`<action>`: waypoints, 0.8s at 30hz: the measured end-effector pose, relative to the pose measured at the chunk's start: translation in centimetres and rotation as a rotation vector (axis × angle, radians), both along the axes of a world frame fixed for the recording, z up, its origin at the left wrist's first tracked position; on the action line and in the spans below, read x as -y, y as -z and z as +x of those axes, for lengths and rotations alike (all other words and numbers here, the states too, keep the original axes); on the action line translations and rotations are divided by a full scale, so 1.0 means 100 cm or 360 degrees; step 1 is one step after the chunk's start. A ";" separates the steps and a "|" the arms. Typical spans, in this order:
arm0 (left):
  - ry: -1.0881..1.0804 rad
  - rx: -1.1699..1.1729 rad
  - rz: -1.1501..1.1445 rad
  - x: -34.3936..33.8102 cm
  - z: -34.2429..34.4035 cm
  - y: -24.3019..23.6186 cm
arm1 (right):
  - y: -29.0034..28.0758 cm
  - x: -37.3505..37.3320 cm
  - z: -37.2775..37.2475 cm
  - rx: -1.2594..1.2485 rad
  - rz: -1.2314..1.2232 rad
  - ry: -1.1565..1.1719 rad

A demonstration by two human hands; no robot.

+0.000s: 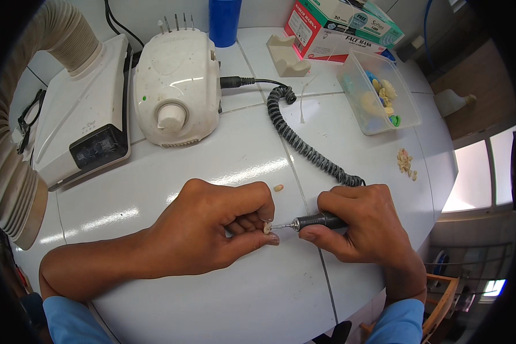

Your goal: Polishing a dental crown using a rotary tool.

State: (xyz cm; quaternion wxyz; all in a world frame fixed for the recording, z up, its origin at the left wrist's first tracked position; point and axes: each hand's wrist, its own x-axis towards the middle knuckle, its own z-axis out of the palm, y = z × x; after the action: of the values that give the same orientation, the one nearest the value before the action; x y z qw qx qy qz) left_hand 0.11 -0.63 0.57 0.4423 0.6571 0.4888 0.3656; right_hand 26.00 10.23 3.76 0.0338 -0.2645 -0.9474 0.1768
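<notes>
A ribbed hose [71, 43] curved along the far left and joined the top of a white unit [77, 106] with a dark display panel. To its right stood a control box [178, 74] with a round knob [171, 117], a lit green indicator and a row of thin bits [176, 23] upright at its rear edge. The left hand [223, 221] gripped a small cream piece [267, 228] between thumb and forefinger, its other fingers curled. Behind the control box stood a blue cup [223, 23]. The piece was located just above the table [223, 304], at the handpiece's metal tip; exact contact was too small to tell. Near the left hand, a loose nib [278, 188] lay on the table. A cradle [286, 59] stood empty toward the rear. A coiled cord [304, 146] ran from the control box toward the right hand [364, 223], which grasped the dark handpiece [318, 221], tip directed left. Farther right were stacked boxes [341, 43], a clear bin [358, 106] containing coloured items, and a pile [406, 163] of small cream bits.
</notes>
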 end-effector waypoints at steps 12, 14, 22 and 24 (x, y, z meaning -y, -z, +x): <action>-0.0035 -0.0055 0.0030 0.002 0.003 -0.002 | 0.002 0.001 -0.001 -0.0031 0.0053 -0.0014; -0.0041 -0.0051 0.0028 0.002 0.003 -0.002 | 0.002 0.001 0.000 -0.0022 0.0072 -0.0050; -0.0066 -0.0086 0.0023 0.002 0.003 -0.001 | 0.002 0.002 -0.001 -0.0019 0.0096 -0.0053; -0.0064 -0.0105 0.0045 0.002 0.003 -0.001 | 0.002 0.002 -0.001 -0.0022 0.0097 -0.0051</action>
State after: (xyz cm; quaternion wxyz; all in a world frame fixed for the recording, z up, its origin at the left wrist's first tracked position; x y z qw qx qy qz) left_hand 0.40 -0.85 0.64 0.4091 0.6651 0.5110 0.3595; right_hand 25.93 10.04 3.60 0.0457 -0.2470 -0.9562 0.1503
